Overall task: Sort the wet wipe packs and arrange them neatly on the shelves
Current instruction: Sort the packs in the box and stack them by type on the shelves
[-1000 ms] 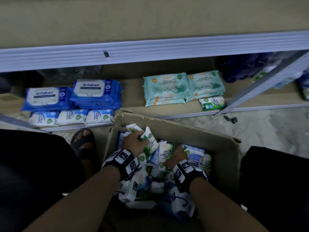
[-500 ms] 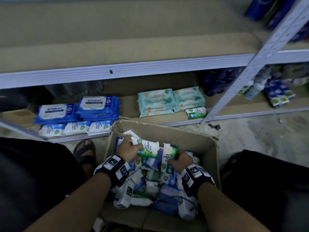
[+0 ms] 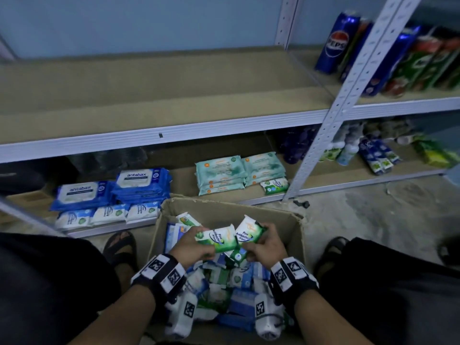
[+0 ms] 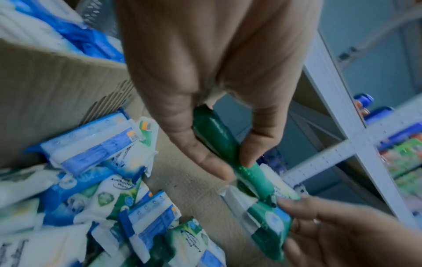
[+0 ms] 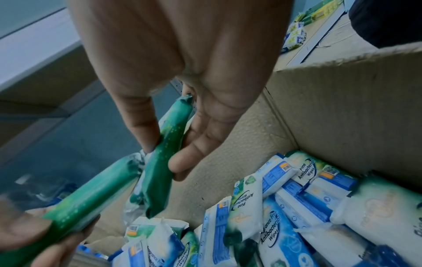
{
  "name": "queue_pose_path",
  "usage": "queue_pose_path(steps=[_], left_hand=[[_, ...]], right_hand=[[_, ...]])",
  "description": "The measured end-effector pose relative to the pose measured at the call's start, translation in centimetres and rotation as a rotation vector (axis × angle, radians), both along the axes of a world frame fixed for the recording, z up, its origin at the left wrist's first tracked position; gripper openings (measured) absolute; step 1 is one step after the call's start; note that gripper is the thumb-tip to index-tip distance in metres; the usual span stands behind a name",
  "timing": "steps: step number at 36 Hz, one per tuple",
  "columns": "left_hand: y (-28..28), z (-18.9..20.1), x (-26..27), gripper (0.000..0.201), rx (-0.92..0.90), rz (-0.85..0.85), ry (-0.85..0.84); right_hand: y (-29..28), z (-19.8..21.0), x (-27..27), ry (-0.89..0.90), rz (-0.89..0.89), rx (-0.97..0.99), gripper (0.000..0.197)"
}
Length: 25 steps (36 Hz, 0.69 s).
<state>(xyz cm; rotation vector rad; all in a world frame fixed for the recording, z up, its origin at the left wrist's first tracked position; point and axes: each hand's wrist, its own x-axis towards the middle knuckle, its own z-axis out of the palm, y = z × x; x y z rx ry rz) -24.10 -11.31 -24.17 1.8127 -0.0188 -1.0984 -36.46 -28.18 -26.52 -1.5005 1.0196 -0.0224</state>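
Note:
My left hand (image 3: 193, 247) grips one green-and-white pine wipe pack (image 3: 216, 237) above the open cardboard box (image 3: 224, 207). My right hand (image 3: 266, 245) pinches a second green pack (image 3: 250, 231) right beside it; the two packs touch at their near ends. In the left wrist view the thumb and fingers (image 4: 205, 159) clamp the green pack (image 4: 217, 137) edge-on. The right wrist view shows the other green pack (image 5: 164, 150) held between thumb and fingers (image 5: 182, 162). Several blue and green packs (image 3: 224, 282) fill the box. One green pack (image 3: 275, 186) lies on the bottom shelf.
The bottom shelf holds blue antabax packs (image 3: 139, 185), small white packs (image 3: 107, 214) and teal packs (image 3: 221, 174). The middle shelf board (image 3: 149, 95) is bare. A metal upright (image 3: 331, 115) stands at right, with cans (image 3: 333, 43) and bottles beyond. My sandalled feet (image 3: 119, 247) flank the box.
Both hands rose out of the box, each with a green pack, and drew together. The head view tilted up, showing more of the shelves.

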Motion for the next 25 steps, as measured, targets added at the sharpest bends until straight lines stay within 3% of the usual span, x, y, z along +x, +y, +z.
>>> queue_pose_path(steps=[8, 16, 25], left_hand=[[0.1, 0.3, 0.4, 0.059, 0.073, -0.133, -0.276], [-0.8, 0.7, 1.4, 0.045, 0.117, -0.304, -0.483], [-5.3, 2.3, 4.8, 0.042, 0.157, -0.374, -0.651]], right_hand=[[-0.1, 0.9, 0.2, -0.067, -0.070, 0.113, 0.046], [-1.7, 1.2, 1.4, -0.169, -0.211, 0.165, 0.038], [-6.8, 2.6, 3.6, -0.202, -0.301, 0.069, 0.037]])
